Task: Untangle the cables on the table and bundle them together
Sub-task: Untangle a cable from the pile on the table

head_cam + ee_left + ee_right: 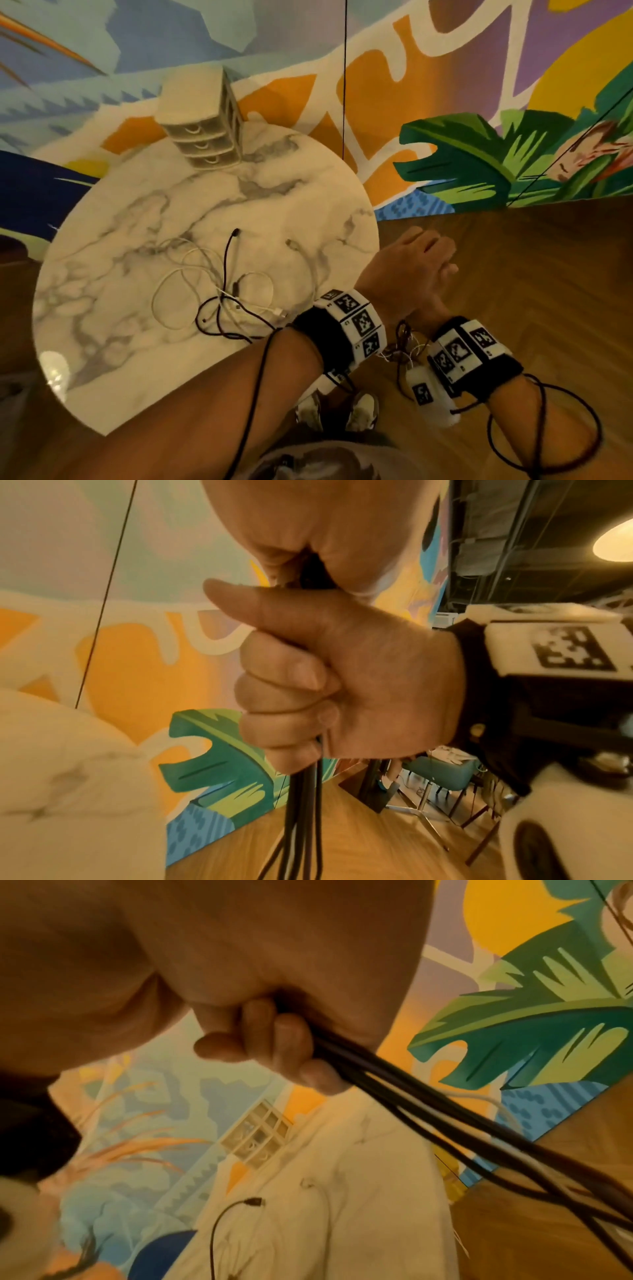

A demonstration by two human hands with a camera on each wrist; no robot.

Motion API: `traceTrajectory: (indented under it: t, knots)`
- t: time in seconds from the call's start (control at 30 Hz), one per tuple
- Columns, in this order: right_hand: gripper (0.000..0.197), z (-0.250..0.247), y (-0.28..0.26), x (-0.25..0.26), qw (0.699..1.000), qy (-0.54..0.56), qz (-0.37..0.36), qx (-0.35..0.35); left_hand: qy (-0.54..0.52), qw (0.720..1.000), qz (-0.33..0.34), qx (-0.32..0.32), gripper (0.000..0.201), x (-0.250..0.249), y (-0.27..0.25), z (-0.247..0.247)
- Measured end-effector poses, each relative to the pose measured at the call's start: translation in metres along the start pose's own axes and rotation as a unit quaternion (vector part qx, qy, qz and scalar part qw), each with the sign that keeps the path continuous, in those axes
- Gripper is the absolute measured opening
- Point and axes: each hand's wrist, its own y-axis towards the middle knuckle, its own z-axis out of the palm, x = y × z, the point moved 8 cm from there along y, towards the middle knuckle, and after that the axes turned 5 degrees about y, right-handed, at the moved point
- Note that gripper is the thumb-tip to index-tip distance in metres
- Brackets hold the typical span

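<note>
Cables are in two places here. A tangle of thin white and black cables (pixel 222 294) lies in loose overlapping loops on the round white marble table (pixel 137 342), towards its near right part. A bundle of dark cables (pixel 304 804), with one pale strand among them, is held off the table's right edge, above the wooden floor (pixel 513 257). The left hand (pixel 407 263) sits on top of the right hand (pixel 359 674). Each grip is clenched round that bundle, with the right hand's fingers wrapped into a fist and the strands running up into the fold of the left palm. The bundle's long axis runs down out of the fists, and its free lengths hang towards the floor. Whether any held strand runs back into the tangle cannot be made out. The tangle lies to the left of both hands and a little beyond them, so the left hand is the nearer one. The likely next reach is leftwards across the table's edge with that hand, while the right keeps the bundle. A black plug end (pixel 236 233) points away from the person, towards a small beige drawer unit (pixel 202 133) at the far rim.
</note>
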Motion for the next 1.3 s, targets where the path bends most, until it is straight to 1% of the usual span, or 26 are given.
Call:
traceTrajectory:
  t: [0.03, 0.07, 0.1, 0.17, 0.2, 0.23, 0.27, 0.3, 0.33, 0.37, 0.4, 0.47, 0.53, 0.6, 0.63, 0.73, 0.8, 0.83, 0.9, 0.97, 1.03, 1.13, 1.2, 1.23, 1.27, 1.3]
  knots:
    - [0.038, 0.009, 0.0, -0.003, 0.999, 0.007, 0.049, -0.019, -0.02, 0.999, -0.01, 0.023, 0.018, 0.006, -0.004, 0.001]
    - [0.044, 0.001, 0.006, -0.004, 0.995, -0.079, 0.014, -0.054, -0.044, 0.998, -0.025, 0.048, 0.024, 0.013, -0.01, -0.001]
    - [0.039, -0.001, 0.005, 0.002, 0.993, -0.074, -0.01, -0.093, -0.067, 0.995, -0.038, 0.067, 0.029, 0.021, -0.014, -0.004]
    - [0.013, 0.001, 0.005, 0.005, 0.992, -0.033, -0.051, -0.108, -0.092, 0.988, -0.106, 0.062, 0.035, 0.051, -0.029, -0.021]
    - [0.018, -0.002, 0.011, -0.003, 0.99, -0.044, -0.053, -0.122, -0.082, 0.983, -0.156, 0.047, 0.031, 0.074, -0.04, -0.028]
    - [0.029, -0.004, 0.014, -0.012, 0.989, -0.078, -0.031, -0.124, -0.052, 0.973, -0.219, 0.05, 0.025, 0.101, -0.054, -0.033]
    - [0.036, -0.006, 0.016, -0.021, 0.987, -0.096, -0.016, -0.126, -0.009, 0.953, -0.289, 0.09, 0.023, 0.13, -0.071, -0.03]
    - [0.037, -0.007, 0.016, -0.029, 0.988, -0.092, -0.002, -0.126, 0.037, 0.92, -0.35, 0.171, 0.025, 0.154, -0.094, -0.018]
    - [0.037, -0.008, 0.017, -0.035, 0.989, -0.085, -0.006, -0.12, 0.085, 0.883, -0.376, 0.268, 0.029, 0.169, -0.117, -0.004]
    - [0.038, -0.008, 0.019, -0.04, 0.99, -0.084, -0.008, -0.112, 0.121, 0.852, -0.368, 0.353, 0.035, 0.176, -0.138, 0.013]
    - [0.04, -0.004, 0.02, -0.044, 0.991, -0.084, -0.007, -0.103, 0.146, 0.831, -0.347, 0.41, 0.042, 0.176, -0.156, 0.028]
    - [0.043, -0.003, 0.023, -0.053, 0.989, -0.099, -0.012, -0.108, 0.161, 0.817, -0.309, 0.459, 0.054, 0.17, -0.178, 0.054]
    - [0.044, -0.001, 0.027, -0.062, 0.988, -0.106, 0.0, -0.109, 0.165, 0.822, -0.281, 0.466, 0.052, 0.162, -0.186, 0.069]
    - [0.044, -0.001, 0.033, -0.077, 0.987, -0.105, 0.014, -0.118, 0.167, 0.826, -0.248, 0.479, 0.039, 0.152, -0.185, 0.077]
    - [0.043, -0.002, 0.036, -0.085, 0.986, -0.104, 0.028, -0.13, 0.154, 0.834, -0.237, 0.473, 0.035, 0.146, -0.183, 0.078]
    - [0.044, -0.005, 0.043, -0.098, 0.98, -0.078, 0.066, -0.173, 0.089, 0.881, -0.196, 0.422, 0.021, 0.118, -0.173, 0.07]
    - [0.044, -0.009, 0.049, -0.097, 0.975, -0.056, 0.072, -0.201, 0.071, 0.902, -0.161, 0.395, 0.012, 0.108, -0.174, 0.067]
    - [0.04, -0.015, 0.053, -0.095, 0.969, -0.046, 0.07, -0.232, 0.066, 0.91, -0.157, 0.378, 0.012, 0.107, -0.175, 0.065]
    - [0.033, -0.029, 0.058, -0.094, 0.949, -0.047, 0.074, -0.302, 0.039, 0.923, -0.176, 0.339, 0.012, 0.112, -0.178, 0.063]
    - [0.031, -0.037, 0.062, -0.097, 0.937, -0.076, 0.09, -0.33, 0.025, 0.935, -0.187, 0.299, 0.012, 0.117, -0.177, 0.06]
    - [0.034, -0.034, 0.063, -0.101, 0.942, -0.056, 0.102, -0.314, 0.029, 0.948, -0.159, 0.275, 0.012, 0.115, -0.176, 0.061]
    - [0.044, -0.016, 0.066, -0.093, 0.967, 0.003, 0.074, -0.244, 0.046, 0.943, -0.107, 0.311, 0.014, 0.11, -0.181, 0.07]
    - [0.044, -0.008, 0.069, -0.086, 0.978, -0.004, 0.04, -0.205, 0.012, 0.93, -0.127, 0.346, 0.016, 0.115, -0.186, 0.075]
    - [0.045, -0.004, 0.069, -0.084, 0.983, -0.011, 0.026, -0.181, -0.032, 0.925, -0.166, 0.339, 0.02, 0.121, -0.187, 0.074]
    - [0.045, -0.001, 0.068, -0.085, 0.987, -0.023, 0.017, -0.156, -0.101, 0.92, -0.231, 0.299, 0.025, 0.131, -0.187, 0.07]
    - [0.046, 0.003, 0.068, -0.087, 0.991, -0.037, 0.012, -0.129, -0.183, 0.901, -0.316, 0.236, 0.03, 0.143, -0.186, 0.064]
